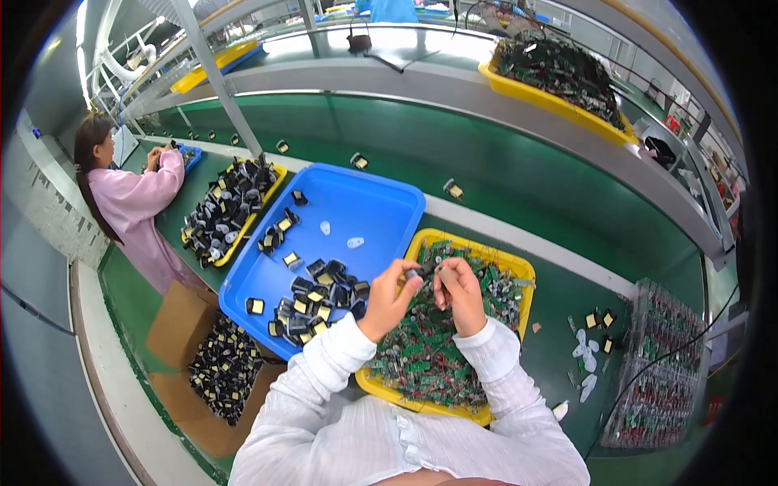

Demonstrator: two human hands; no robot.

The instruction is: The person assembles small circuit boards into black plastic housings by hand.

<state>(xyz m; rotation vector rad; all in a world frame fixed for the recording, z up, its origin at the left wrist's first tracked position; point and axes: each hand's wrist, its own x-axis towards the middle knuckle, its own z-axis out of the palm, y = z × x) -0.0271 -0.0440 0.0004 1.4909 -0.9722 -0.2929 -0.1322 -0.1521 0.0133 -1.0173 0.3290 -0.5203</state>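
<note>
My left hand (pixel 387 301) is closed, with its thumb and fingers pinching a small dark plastic housing (pixel 416 274). Just beside it, my right hand (pixel 460 298) is also closed, its fingertips pressed together near the same housing; what they grip is too small to make out. Both hands are above a yellow tray (pixel 528 301) heaped with green circuit boards (pixel 417 356) and thin wires. To the left, a large blue tray (pixel 369 190) contains loose black housings (pixel 320 304) with pale yellow faces and two clear plastic pieces (pixel 355 242).
A green conveyor (pixel 519 202) runs behind, carrying spaced housings (pixel 453 189). Stacked clear trays (pixel 656 368) of boards stand right, near loose clear parts (pixel 585 352). A cardboard box (pixel 174 324) and a full yellow tray (pixel 279 174) lie left. A co-worker in pink (pixel 134 198) sits beyond.
</note>
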